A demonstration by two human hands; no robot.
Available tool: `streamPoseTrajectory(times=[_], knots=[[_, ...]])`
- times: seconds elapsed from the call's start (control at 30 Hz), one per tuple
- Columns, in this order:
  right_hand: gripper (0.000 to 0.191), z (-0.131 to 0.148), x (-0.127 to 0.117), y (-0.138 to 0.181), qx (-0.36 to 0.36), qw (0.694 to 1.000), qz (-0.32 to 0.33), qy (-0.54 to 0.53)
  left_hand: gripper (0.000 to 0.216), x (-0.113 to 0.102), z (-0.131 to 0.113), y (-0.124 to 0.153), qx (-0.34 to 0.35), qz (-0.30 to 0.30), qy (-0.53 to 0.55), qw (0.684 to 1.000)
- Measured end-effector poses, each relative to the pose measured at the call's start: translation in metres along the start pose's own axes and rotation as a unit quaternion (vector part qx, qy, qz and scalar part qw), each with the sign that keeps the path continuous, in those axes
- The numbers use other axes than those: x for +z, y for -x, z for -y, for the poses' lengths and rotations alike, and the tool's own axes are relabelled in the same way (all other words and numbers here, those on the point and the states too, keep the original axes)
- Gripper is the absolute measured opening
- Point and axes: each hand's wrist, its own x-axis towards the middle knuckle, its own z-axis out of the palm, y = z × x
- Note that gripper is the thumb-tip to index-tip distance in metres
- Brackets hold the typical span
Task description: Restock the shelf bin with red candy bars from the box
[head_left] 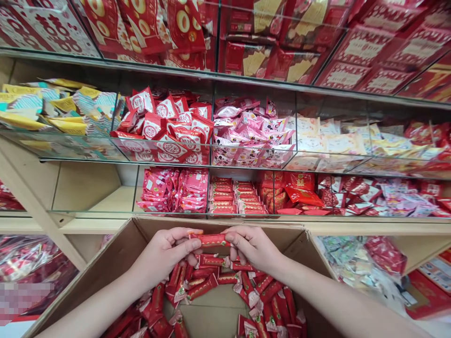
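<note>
My left hand (165, 251) and my right hand (253, 246) are both pinched on the ends of a stack of long red candy sticks (210, 240), held level over an open cardboard box (116, 253). Many more red wrapped candy sticks (246, 291) lie loose in the box around a bare patch of its bottom. Straight ahead, a glass shelf compartment holds neat rows of the same red sticks (234, 197).
Glass shelves (169, 155) carry red, pink, yellow and white candy packets in divided sections. An unfilled compartment (88, 188) sits at the left of the lower shelf. Bags of sweets (24, 263) lie on the low left shelf, more on the right (359, 263).
</note>
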Motion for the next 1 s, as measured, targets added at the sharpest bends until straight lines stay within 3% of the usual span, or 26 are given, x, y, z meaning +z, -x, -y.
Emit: streamPoseTrajectory(times=[0.13,0.23,0.3,0.4,0.47,0.57,0.67,0.77,0.9,1.0], knots=[[0.032,0.0,-0.002,0.001,-0.005,0.999,0.028,-0.025,0.024,-0.001,0.002,0.0,0.015,-0.002,0.017,1.0],[0.031,-0.001,-0.004,0.001,-0.033,0.999,0.012,0.007,0.026,0.0,0.003,0.0,0.013,-0.021,0.048,0.999],[0.029,-0.002,-0.005,0.001,-0.113,0.991,-0.014,0.067,0.028,0.003,0.004,0.002,-0.009,-0.02,0.087,0.996],[0.028,-0.001,-0.007,0.002,-0.267,0.949,-0.038,0.162,0.03,0.007,0.005,0.004,-0.075,0.017,0.156,0.985],[0.031,0.001,-0.007,0.003,-0.291,0.937,-0.036,0.188,0.027,0.01,0.006,0.004,-0.102,0.008,0.178,0.979],[0.032,0.004,-0.005,0.004,-0.208,0.964,-0.046,0.157,0.026,0.011,0.008,0.004,-0.095,-0.031,0.187,0.977],[0.029,0.002,-0.002,0.002,-0.082,0.994,-0.063,0.025,0.033,0.01,0.007,0.004,-0.074,-0.046,0.196,0.977],[0.028,0.001,-0.001,-0.001,0.008,0.991,-0.069,-0.118,0.033,0.011,0.008,0.005,-0.072,-0.053,0.192,0.977],[0.022,0.004,-0.004,-0.003,0.021,0.981,-0.084,-0.176,0.028,0.012,0.011,0.005,-0.09,-0.056,0.18,0.978],[0.021,0.006,-0.006,-0.004,0.016,0.974,-0.101,-0.203,0.026,0.013,0.01,0.004,-0.093,-0.074,0.229,0.966]])
